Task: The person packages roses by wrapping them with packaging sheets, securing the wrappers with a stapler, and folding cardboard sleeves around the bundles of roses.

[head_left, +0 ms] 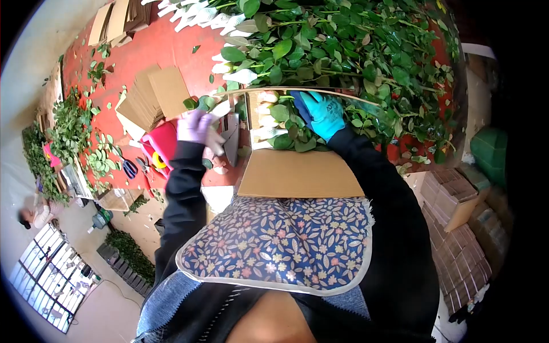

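My left hand (195, 127), in a lilac glove, is over the red table beside a white-sleeved rose head (222, 108). Motion smears its fingers, so I cannot make out whether it holds anything. In a teal and dark blue glove, my right hand (321, 116) lies with fingers stretched over leafy rose stems (298, 137). Pale rose heads (267, 108) and a white net sleeve (269, 134) lie left of it, on corrugated cardboard (253, 108). One cardboard edge (320, 91) stands up just behind that hand. The sheet's brown front flap (300, 174) lies towards my body.
More leafy roses (320, 46) with white-sleeved heads (209, 17) fill the table's back. Cardboard pieces (151, 94), a pink holder (160, 143) and scissors (129, 167) are at left. Flattened boxes (457, 246) are stacked at right. Another person (40, 214) is far left.
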{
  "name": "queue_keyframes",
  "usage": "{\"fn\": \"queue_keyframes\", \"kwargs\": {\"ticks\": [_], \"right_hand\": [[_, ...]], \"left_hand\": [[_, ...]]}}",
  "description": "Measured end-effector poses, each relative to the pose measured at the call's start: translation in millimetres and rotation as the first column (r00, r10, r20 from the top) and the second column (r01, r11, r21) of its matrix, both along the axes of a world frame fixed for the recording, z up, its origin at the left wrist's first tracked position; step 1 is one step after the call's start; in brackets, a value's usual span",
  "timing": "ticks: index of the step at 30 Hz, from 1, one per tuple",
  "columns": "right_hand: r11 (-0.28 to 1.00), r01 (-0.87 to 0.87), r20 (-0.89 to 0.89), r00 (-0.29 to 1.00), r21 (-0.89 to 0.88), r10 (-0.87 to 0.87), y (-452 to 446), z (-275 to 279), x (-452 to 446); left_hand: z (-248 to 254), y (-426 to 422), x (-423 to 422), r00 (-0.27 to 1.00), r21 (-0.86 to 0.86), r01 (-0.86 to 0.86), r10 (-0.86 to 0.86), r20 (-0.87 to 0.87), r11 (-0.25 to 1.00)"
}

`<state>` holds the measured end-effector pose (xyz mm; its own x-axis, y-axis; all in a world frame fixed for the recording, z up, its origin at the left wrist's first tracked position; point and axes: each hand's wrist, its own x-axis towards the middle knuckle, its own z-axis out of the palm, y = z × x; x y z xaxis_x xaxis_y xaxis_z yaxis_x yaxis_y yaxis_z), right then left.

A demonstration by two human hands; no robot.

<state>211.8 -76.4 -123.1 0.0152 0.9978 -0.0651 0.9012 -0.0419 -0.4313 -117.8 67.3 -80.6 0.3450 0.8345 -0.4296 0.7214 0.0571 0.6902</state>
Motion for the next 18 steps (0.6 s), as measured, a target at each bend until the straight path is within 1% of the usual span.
{"fn": "queue_keyframes", "kwargs": {"ticks": [1,2,3,4,5,6,7,8,9,10,11,12,13,14,15,16,17,18], "right_hand": [[0.996,-0.023,-0.017,1.000,0.085,0.025,1,-2,1],[0.984,-0.050,-0.036,0.998,0.170,0.057,1,-3,1],[0.984,-0.030,-0.076,0.996,0.175,0.044,1,-2,0],[0.984,-0.029,-0.079,0.996,0.176,0.043,1,-2,0],[0.995,-0.020,-0.055,0.998,0.098,0.026,0,-1,0],[1.000,-0.015,-0.024,1.000,0.019,0.015,0,0,1],[0.990,-0.002,-0.082,0.997,0.140,0.014,0,-3,0],[0.991,-0.019,-0.073,0.997,0.136,0.029,1,-6,0],[0.990,-0.015,-0.058,0.998,0.139,0.023,1,-7,0],[0.990,-0.009,-0.045,0.999,0.142,0.015,1,-8,0],[0.991,-0.022,-0.044,0.999,0.133,0.028,0,-11,0],[0.985,-0.014,-0.028,0.999,0.172,0.020,0,-13,0],[0.977,-0.003,-0.016,1.000,0.213,0.006,0,-15,0],[0.978,-0.004,-0.018,1.000,0.209,0.008,0,-17,0],[0.982,-0.006,-0.031,0.999,0.186,0.012,2,-12,-1],[0.987,-0.007,-0.045,0.999,0.159,0.014,4,-6,-1],[0.984,-0.005,-0.011,1.000,0.176,0.007,4,2,-2],[0.985,-0.002,-0.013,1.000,0.175,0.005,3,0,-2]], "left_hand": [[-8,11,-15,0.963,0.258,0.170,-0.216,0.162,0.951],[-12,17,-23,0.860,0.517,0.267,-0.443,0.252,0.813],[1,13,-15,0.829,0.373,0.310,-0.441,0.344,0.874],[16,6,-1,0.794,0.223,0.359,-0.422,0.437,0.906],[19,-7,3,0.824,-0.042,0.336,-0.272,0.497,0.941],[-2,-11,-4,0.855,-0.081,0.401,-0.342,0.390,0.912],[-2,-23,14,0.845,-0.057,0.347,-0.286,0.453,0.936],[-3,-37,36,0.827,-0.038,0.288,-0.228,0.514,0.957],[1,-39,45,0.894,-0.115,0.350,-0.295,0.338,0.930],[2,-41,52,0.917,-0.207,0.395,-0.369,0.153,0.895],[-3,-44,59,0.862,-0.044,0.504,-0.500,0.080,0.862],[-12,-49,63,0.856,-0.119,0.508,-0.486,0.176,0.853],[-20,-52,65,0.855,-0.109,0.516,-0.503,0.130,0.849],[-26,-55,65,0.849,-0.100,0.528,-0.522,0.082,0.843],[-23,-55,67,0.848,-0.100,0.530,-0.524,0.081,0.842],[-20,-55,68,0.829,-0.026,0.558,-0.556,0.052,0.829],[-16,-56,69,0.811,0.046,0.584,-0.585,0.020,0.811],[-13,-56,69,0.810,0.045,0.585,-0.586,0.019,0.810]]}}
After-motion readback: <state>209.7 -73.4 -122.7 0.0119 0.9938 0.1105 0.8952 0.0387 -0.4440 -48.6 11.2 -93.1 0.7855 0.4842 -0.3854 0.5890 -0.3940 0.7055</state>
